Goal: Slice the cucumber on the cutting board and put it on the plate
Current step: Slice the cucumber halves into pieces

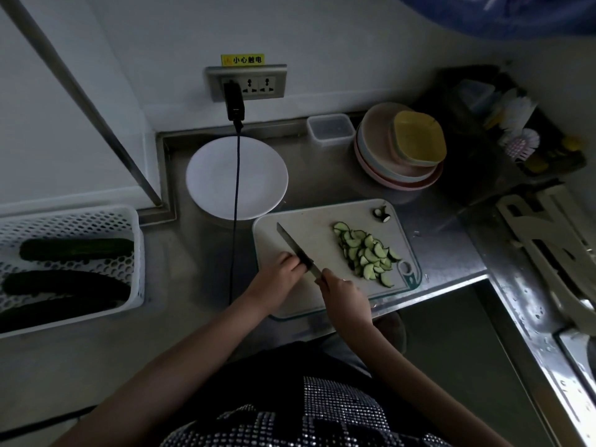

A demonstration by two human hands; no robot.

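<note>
Two hands are seen over one cutting board (309, 233): the right hand (343, 293) is wrapped around the handle of one knife (295, 248), while the left hand (282, 272) is curled on something dark beneath the blade, too hidden to be named. A heap of cucumber slices (366, 253) and one stub end (382, 214) are spread on the board's right side. One white plate (213, 179) is set behind, bare. Three whole cucumbers (75, 248) are held in one white basket (135, 221) at left.
</note>
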